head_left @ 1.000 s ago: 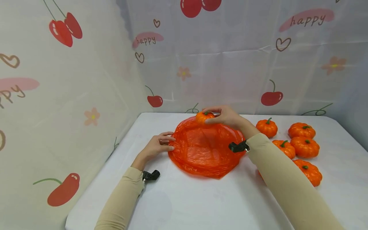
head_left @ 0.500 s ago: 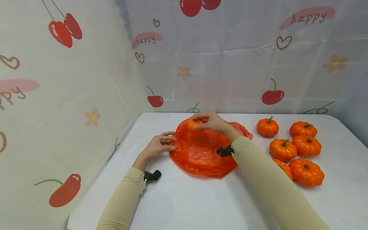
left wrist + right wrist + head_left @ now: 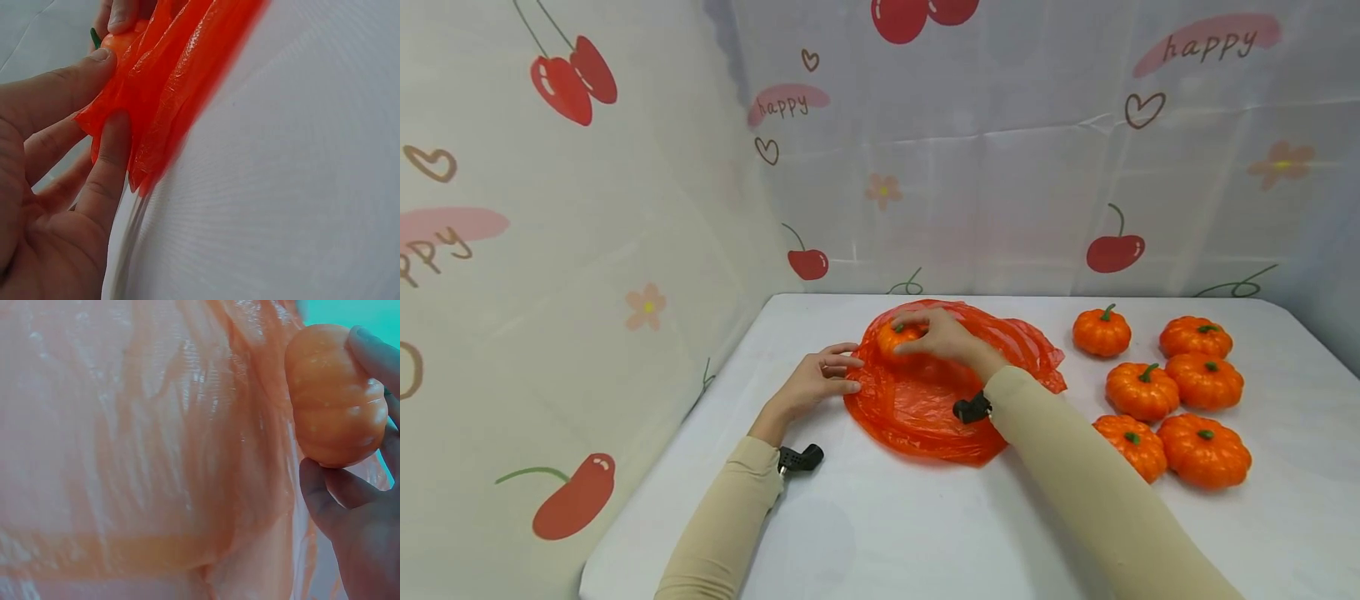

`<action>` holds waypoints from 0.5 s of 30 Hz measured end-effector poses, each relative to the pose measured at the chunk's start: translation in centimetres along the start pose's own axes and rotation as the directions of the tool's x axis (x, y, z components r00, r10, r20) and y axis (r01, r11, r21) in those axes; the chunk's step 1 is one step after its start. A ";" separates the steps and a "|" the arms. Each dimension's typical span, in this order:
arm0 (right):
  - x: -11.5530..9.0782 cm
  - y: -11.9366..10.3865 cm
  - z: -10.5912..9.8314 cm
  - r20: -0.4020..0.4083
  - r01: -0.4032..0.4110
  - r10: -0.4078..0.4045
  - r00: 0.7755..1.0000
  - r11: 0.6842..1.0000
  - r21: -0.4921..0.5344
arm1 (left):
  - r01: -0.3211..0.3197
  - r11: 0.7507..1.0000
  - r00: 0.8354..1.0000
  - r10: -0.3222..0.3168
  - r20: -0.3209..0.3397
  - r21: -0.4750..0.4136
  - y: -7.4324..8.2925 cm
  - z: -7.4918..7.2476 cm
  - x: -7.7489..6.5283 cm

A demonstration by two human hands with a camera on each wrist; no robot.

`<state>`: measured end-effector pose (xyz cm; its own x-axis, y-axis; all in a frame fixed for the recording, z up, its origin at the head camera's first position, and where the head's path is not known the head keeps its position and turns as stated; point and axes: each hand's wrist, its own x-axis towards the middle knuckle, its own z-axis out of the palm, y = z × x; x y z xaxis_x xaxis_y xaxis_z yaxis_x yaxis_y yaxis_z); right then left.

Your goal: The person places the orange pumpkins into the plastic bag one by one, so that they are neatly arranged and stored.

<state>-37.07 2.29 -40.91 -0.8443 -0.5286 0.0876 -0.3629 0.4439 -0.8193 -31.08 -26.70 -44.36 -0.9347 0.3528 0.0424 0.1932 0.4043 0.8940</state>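
Observation:
A thin red-orange plastic bag (image 3: 925, 417) lies spread with its mouth wide on the white table. At its left edge my left hand (image 3: 808, 383) pinches the rim; in the left wrist view the thin film (image 3: 156, 94) runs between thumb and fingers. My right hand (image 3: 951, 337) holds a small orange pumpkin (image 3: 897, 337) with a green stem, over the far left part of the bag's mouth. The right wrist view shows the pumpkin (image 3: 334, 394) gripped between thumb and fingertips, beside the bag's crinkled wall (image 3: 156, 425).
Several more small orange pumpkins stand on the right of the table, among them one at the back (image 3: 1102, 335) and one nearest me (image 3: 1204, 454). A printed cloth wall (image 3: 1000, 192) rises behind the table (image 3: 887, 533), and another stands on the left.
My right hand has carried the pumpkin left and lower, from the bag's far rim to within its mouth. The bag's right side has spread outward. My left hand stays at the rim.

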 end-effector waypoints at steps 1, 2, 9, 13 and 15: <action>0.0 0.1 0.1 -0.001 -0.010 0.010 1.000 1.000 0.002 | -0.001 1.000 1.000 0.001 0.000 -0.001 0.0 0.0 0.0; 0.0 0.1 0.2 -0.002 -0.019 0.019 1.000 1.000 0.004 | -0.003 1.000 1.000 0.003 0.001 -0.002 0.0 0.0 0.0; -0.1 0.5 0.9 -0.002 -0.043 0.043 0.999 0.999 0.012 | 0.001 1.000 1.000 -0.001 0.001 0.004 0.1 0.1 -0.1; -0.1 0.6 1.1 -0.003 -0.027 0.027 1.000 1.000 -0.015 | 0.008 1.000 1.000 -0.008 -0.008 0.001 0.2 0.1 -0.2; -0.1 0.5 1.1 -0.001 -0.022 0.022 1.000 1.000 -0.020 | 0.004 1.000 1.000 -0.004 -0.014 0.005 0.3 0.1 -0.2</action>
<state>-36.73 1.77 -41.99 -0.8527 -0.5177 0.0705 -0.3522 0.4700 -0.8094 -30.80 -26.58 -44.11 -0.9395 0.3395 0.0451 0.1908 0.4096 0.8921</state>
